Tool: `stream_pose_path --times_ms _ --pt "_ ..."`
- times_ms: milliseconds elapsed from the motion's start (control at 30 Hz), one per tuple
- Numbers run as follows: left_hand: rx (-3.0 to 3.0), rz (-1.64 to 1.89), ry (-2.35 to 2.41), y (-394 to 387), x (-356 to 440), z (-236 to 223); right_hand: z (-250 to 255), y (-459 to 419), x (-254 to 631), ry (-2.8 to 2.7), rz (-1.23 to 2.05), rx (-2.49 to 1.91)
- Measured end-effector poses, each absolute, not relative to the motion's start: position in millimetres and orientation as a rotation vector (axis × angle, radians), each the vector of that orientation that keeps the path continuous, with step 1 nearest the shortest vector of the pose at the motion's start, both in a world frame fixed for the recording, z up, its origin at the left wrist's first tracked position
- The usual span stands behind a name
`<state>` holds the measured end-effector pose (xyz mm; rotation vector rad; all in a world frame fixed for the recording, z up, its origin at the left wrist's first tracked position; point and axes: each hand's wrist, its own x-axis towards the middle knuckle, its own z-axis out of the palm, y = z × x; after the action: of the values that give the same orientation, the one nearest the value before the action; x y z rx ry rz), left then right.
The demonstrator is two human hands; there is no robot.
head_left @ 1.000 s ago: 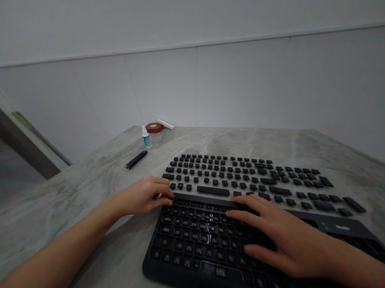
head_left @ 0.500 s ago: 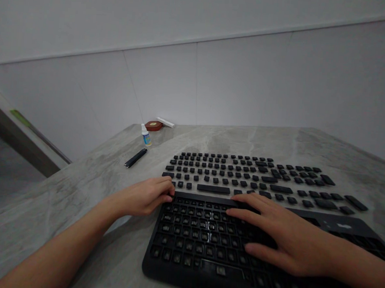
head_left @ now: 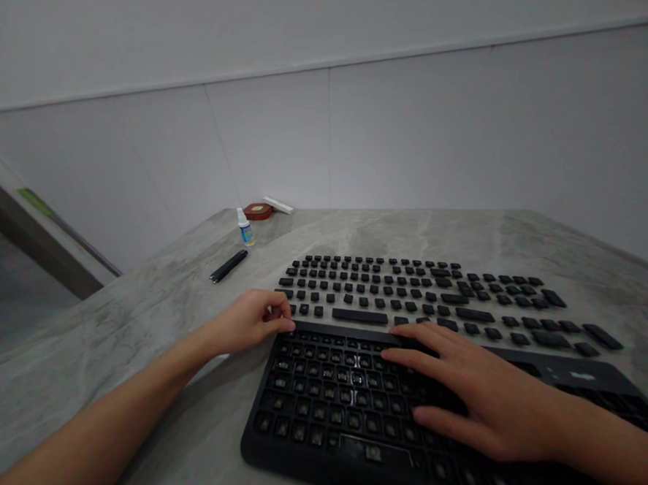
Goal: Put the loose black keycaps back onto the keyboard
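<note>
A black keyboard base point(head_left: 341, 401) stripped of its keycaps lies in front of me, with rows of bare switch sockets showing. At its top left corner, my left hand point(head_left: 256, 319) has the thumb and curled fingers pinched together; what they hold, if anything, is hidden. My right hand point(head_left: 468, 398) rests over the middle of the base, fingers spread and lying on it, covering part of the sockets. Just beyond the base, many loose black keycaps point(head_left: 394, 305) are laid out in rows on the table, including a long space bar point(head_left: 360, 316).
On the grey marbled table point(head_left: 176, 321), a black pen-like tool point(head_left: 228, 266) lies at the left. Behind it stand a small white spray bottle point(head_left: 245, 228), a red-brown case point(head_left: 258, 211) and a thin white strip point(head_left: 278, 204). A pale wall point(head_left: 418, 131) rises behind the table.
My left hand's fingers have lifted and bent at the keyboard base's top left corner, opening a gap above the thumb. My right hand stays in place.
</note>
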<state>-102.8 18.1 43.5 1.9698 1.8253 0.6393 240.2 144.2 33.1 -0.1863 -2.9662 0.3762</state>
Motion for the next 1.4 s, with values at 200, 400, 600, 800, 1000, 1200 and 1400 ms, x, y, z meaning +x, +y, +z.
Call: stream_pose_path --times_ms 200,400,600,800,1000,1200,1400 --pt "1.68 0.463 1.943 19 -101 43 31 145 239 -2.962 0.342 -0.179" --pt "1.536 0.323 2.007 23 -97 48 29 145 237 -2.942 0.352 -0.168" --pt "1.537 0.329 1.992 21 -98 52 30 143 238 -2.927 0.351 -0.178" --pt "1.54 0.352 1.995 14 -100 51 33 143 236 -2.916 0.361 -0.197" --pt "1.587 0.276 1.95 16 -94 48 32 143 237 -2.915 0.362 -0.182" --pt "1.645 0.213 2.084 18 -87 47 31 144 236 -2.929 0.353 -0.182" --pt "1.787 0.148 2.207 20 -77 49 31 143 237 -2.966 0.326 -0.179"
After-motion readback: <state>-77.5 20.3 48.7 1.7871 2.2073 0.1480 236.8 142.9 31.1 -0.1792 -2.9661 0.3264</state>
